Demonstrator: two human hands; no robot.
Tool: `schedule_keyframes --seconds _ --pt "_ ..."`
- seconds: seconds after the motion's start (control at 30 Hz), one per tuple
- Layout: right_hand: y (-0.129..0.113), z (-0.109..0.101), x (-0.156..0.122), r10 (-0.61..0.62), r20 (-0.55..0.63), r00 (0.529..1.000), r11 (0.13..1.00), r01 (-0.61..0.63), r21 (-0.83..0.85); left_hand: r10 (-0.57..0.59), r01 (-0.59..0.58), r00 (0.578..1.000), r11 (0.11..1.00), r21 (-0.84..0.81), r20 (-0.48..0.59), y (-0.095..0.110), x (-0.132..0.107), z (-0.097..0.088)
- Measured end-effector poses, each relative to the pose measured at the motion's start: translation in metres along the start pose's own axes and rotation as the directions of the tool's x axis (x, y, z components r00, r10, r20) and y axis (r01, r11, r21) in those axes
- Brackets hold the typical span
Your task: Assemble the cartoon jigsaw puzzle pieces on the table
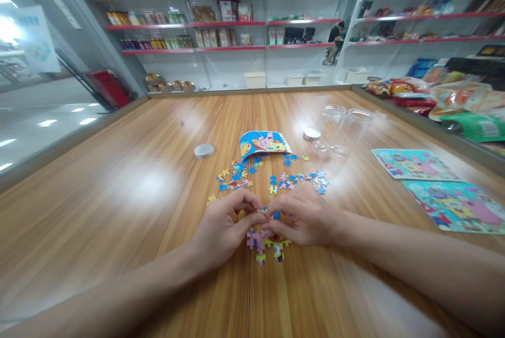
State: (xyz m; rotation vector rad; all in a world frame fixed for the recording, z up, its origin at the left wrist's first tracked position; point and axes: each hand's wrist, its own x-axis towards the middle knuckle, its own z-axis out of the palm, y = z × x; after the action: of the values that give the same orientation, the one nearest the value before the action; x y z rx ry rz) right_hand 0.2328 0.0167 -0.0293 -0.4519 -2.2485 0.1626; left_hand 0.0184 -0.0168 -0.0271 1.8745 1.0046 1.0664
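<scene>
My left hand [224,219] and my right hand [305,217] meet over the near middle of the table, thumbs and forefingers pinched. Small jigsaw puzzle pieces [276,215] with blue on them show between the fingertips, partly hidden by the fingers. Just below the hands lies a joined patch of pink and yellow puzzle pieces [258,242]. Loose puzzle pieces spread beyond the hands in a left group [235,174] and a right group [300,179]. Behind these stands a curled picture sheet [265,143] with cartoon figures on blue.
Two clear jars [355,127] stand at the back right beside a silver lid [312,134]. Another silver lid [204,150] lies to the left. Two cartoon puzzle pictures [457,204] lie at the right. Packaged goods [469,99] and stocked shelves [224,22] surround the wooden table [118,254].
</scene>
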Motion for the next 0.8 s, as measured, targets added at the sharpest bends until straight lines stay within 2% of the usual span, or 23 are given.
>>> schedule_keyframes --seconds 0.13,0.27,0.33,0.4,0.53,0.8 --pt "0.001 0.001 -0.002 0.024 -0.063 0.998 0.999 -0.026 -0.038 0.174 -0.174 0.985 0.985 -0.003 0.008 -0.012 0.003 -0.006" --pt "0.002 -0.001 -0.004 -0.058 -0.095 0.994 0.994 0.049 -0.096 0.362 -0.363 0.931 0.931 0.028 0.049 -0.013 0.008 -0.011" --pt "0.001 -0.004 -0.003 -0.126 -0.090 0.988 0.984 0.113 -0.141 0.370 -0.370 0.929 0.928 0.050 0.016 -0.011 0.008 -0.012" --pt "-0.001 -0.007 -0.001 -0.169 -0.062 0.984 0.971 0.155 -0.183 0.325 -0.322 0.946 0.942 0.093 -0.011 -0.009 0.008 -0.011" --pt "-0.003 -0.010 0.001 -0.196 -0.004 0.981 0.953 0.190 -0.236 0.235 -0.232 0.972 0.950 0.207 0.012 -0.007 0.008 -0.011" --pt "0.001 -0.007 -0.002 -0.156 0.026 0.987 0.962 0.158 -0.224 0.317 -0.326 0.945 0.916 0.234 0.078 -0.006 0.008 -0.011"
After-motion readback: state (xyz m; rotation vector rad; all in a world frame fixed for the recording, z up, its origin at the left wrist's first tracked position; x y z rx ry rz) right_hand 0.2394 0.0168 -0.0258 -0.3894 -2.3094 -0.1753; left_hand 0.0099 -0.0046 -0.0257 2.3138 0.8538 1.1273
